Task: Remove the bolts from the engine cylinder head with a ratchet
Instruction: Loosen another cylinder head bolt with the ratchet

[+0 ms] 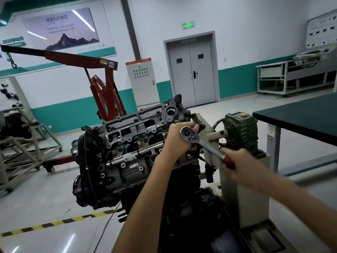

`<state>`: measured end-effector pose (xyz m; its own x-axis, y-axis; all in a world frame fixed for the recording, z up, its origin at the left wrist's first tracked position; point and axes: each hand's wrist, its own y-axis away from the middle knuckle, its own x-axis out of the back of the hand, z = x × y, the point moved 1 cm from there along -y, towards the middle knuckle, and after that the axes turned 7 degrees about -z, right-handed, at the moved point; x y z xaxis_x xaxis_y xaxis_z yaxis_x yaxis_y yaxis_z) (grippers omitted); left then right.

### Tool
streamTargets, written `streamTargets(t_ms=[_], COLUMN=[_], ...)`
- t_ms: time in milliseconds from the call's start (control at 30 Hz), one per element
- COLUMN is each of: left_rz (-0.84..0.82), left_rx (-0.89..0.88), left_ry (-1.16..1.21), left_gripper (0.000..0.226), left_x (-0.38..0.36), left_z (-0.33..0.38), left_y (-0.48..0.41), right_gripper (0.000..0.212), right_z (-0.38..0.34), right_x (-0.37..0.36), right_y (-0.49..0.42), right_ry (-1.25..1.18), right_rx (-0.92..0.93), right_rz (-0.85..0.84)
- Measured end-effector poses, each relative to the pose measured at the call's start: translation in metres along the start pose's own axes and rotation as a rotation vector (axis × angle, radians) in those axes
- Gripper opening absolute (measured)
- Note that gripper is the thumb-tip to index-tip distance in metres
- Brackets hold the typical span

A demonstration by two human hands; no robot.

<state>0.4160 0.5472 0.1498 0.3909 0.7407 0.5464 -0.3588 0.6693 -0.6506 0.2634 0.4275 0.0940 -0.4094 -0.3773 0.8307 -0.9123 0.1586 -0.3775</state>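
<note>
- The ratchet (206, 145) is held at the right end of the cylinder head (131, 131), with its round head uppermost and its handle slanting down to the right.
- The left grip (179, 138) is curled about the ratchet just under that round head.
- The red handle end is clasped by the right grip (237, 162), which is blurred.
- The engine (113, 172) is carried on a stand (242, 189).

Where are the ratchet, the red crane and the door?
ratchet (209, 146): head view, on its silver shaft, between the two hands.
crane (109, 88): head view, on its red upright post.
door (200, 79): head view, on its right-hand leaf.
</note>
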Motion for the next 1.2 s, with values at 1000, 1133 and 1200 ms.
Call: streamTargets(t_ms=[1000, 1133, 1200], left_rz=[0.136, 0.239, 0.270], left_rx=[0.020, 0.057, 0.074], left_ry=[0.138, 0.155, 0.133], left_gripper=[0.044, 0.047, 0.047], left_x=[-0.002, -0.015, -0.018], left_z=[-0.001, 0.002, 0.002], left_y=[0.005, 0.002, 0.000], right_gripper=[0.016, 0.024, 0.024], right_z=[-0.001, -0.047, -0.073], right_x=[0.012, -0.059, -0.090], right_y=[-0.006, 0.015, 0.014], right_ry=[0.159, -0.395, -0.650], right_rx=[0.005, -0.132, -0.180], right_rz=[0.066, 0.217, 0.224])
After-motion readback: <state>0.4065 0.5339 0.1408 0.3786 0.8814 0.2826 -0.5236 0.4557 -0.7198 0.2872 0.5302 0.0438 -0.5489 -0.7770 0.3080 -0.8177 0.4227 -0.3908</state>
